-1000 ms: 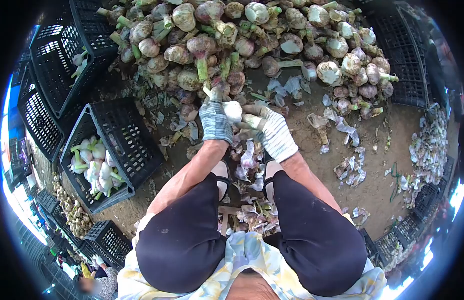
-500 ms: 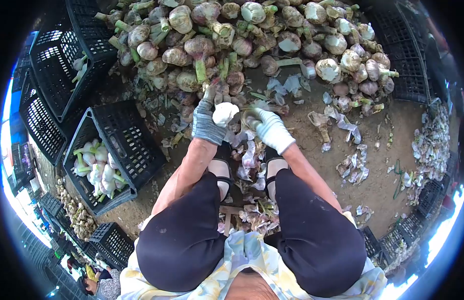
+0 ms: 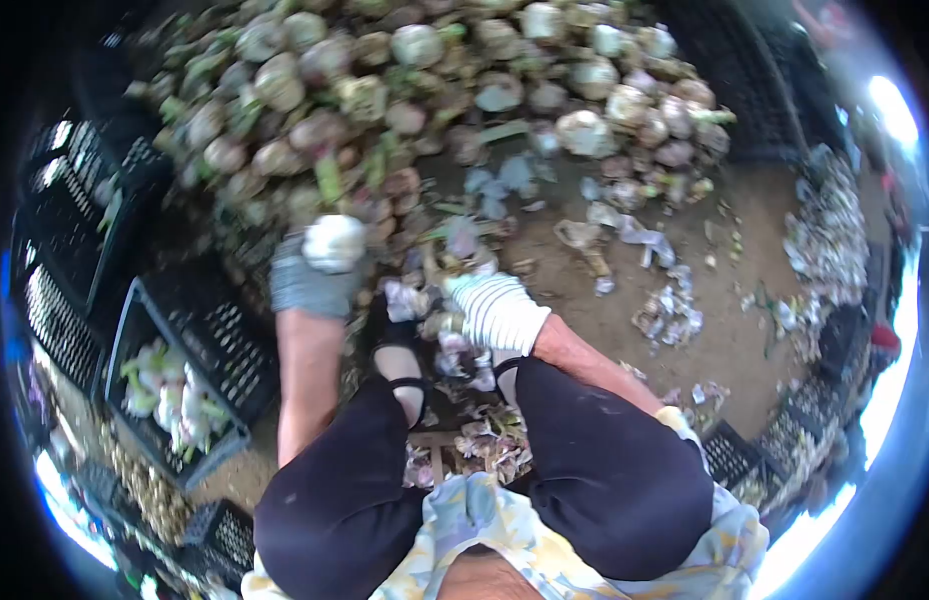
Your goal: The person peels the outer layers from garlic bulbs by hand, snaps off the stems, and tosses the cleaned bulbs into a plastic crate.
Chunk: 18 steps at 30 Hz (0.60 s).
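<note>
Head view: the left hand (image 3: 313, 285), in a grey glove, holds a white garlic bulb (image 3: 335, 243) at its fingers, just short of the heap of unpeeled garlic (image 3: 280, 82). The right hand (image 3: 500, 312), in a striped glove, is well apart from that bulb, its fingers turned inward near loose garlic skins (image 3: 455, 352); blur hides whether they are closed on anything.

For good handling, the left fingers should cup the bulb's rounded sides and bear its weight from below. The grip should be just firm enough to stop it rolling; a hard squeeze could bruise the cloves or part them. The wrist is best kept steady, with the bulb off the rough heap, where dirt could mark its pale surface. To the left of the left hand, a black plastic crate (image 3: 220, 462) holds more white bulbs (image 3: 175, 400); its raised rim could knock a bulb or knuckles brought too low.
</note>
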### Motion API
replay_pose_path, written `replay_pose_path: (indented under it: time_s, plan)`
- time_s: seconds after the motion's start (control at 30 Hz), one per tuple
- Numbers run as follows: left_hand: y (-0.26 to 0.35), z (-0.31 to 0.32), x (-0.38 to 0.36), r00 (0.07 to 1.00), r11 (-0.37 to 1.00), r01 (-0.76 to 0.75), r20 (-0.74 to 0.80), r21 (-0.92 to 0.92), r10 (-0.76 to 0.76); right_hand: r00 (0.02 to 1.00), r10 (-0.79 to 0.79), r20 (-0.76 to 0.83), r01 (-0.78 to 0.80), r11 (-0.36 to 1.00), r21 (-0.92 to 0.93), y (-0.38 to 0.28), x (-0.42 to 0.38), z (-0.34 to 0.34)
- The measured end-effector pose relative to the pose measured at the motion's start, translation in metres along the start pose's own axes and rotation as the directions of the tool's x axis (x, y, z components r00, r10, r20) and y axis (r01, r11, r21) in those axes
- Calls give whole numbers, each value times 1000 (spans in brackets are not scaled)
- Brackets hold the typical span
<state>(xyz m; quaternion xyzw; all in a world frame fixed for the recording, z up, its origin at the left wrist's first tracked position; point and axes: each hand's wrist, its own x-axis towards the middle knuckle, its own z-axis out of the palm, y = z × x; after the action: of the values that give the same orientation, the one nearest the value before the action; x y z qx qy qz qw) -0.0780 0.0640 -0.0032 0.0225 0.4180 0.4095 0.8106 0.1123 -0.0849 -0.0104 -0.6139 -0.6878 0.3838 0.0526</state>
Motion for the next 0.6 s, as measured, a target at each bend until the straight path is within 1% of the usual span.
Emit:
replay_pose_path:
  time_s: [0.03, 0.07, 0.1, 0.13, 0.17, 0.2, 0.23, 0.3, 0.33, 0.37, 0.4, 0.43, 0.47, 0.5, 0.53, 0.57, 0.6]
  plan:
    - [45, -1, -2, 981, 995, -56, 182, -88, 71, 975, 202, -92, -203, 979, -6, 4, -11, -18]
    - [90, -2, -4, 920, 978, -74, 365, -194, 142, 916, 289, -278, -299, 954, 7, 24, -23, -13]
    - [134, -3, -7, 826, 955, -51, 526, -293, 205, 817, 462, -345, -467, 881, 72, 31, -34, -30]
    - [166, 22, -32, 840, 820, 4, 447, -573, 308, 699, 368, -613, -525, 846, -90, 53, -49, -22]
    - [189, 31, -45, 752, 784, -162, 440, -599, 492, 578, 570, -583, -738, 671, -76, 67, -56, -21]
    - [208, 30, -47, 739, 755, -241, 389, -610, 550, 519, 682, -515, -813, 580, -53, 88, -63, -17]
    - [213, 20, -40, 733, 756, -240, 398, -609, 552, 484, 713, -507, -850, 520, -80, 100, -67, -10]
    - [196, -20, -6, 805, 899, -192, 461, -394, 374, 453, 722, -523, -869, 488, -79, 122, -68, 10]
    - [152, -17, 9, 842, 939, 7, 508, -345, 181, 449, 723, -525, -873, 482, -82, 132, -72, 9]
    - [89, 6, 10, 837, 935, 203, 547, -290, -13, 578, 697, -424, -786, 616, -60, 141, -74, 5]
    - [32, 39, -12, 946, 998, 36, 324, -57, -16, 696, 643, -319, -682, 731, -16, 146, -77, 2]
    - [1, 30, -10, 970, 977, 180, 143, 116, -195, 768, 608, -202, -624, 781, -20, 129, -84, -24]
    - [-26, 29, -9, 925, 912, 343, 89, 225, -370, 710, 643, -287, -647, 757, 96, 127, -89, -41]
    - [-46, 15, -2, 908, 883, 403, 12, 241, -418, 640, 675, -366, -650, 730, 209, 130, -93, -60]
    - [-58, 16, -3, 882, 838, 466, -78, 283, -464, 460, 744, -485, -708, 637, 305, 133, -92, -78]
    - [-64, 7, 2, 868, 821, 487, -63, 298, -492, 253, 783, -568, -735, 537, 414, 138, -91, -90]
    - [-68, 8, 3, 883, 817, 454, -59, 355, -465, 264, 783, -563, -677, 566, 470, 148, -87, -95]
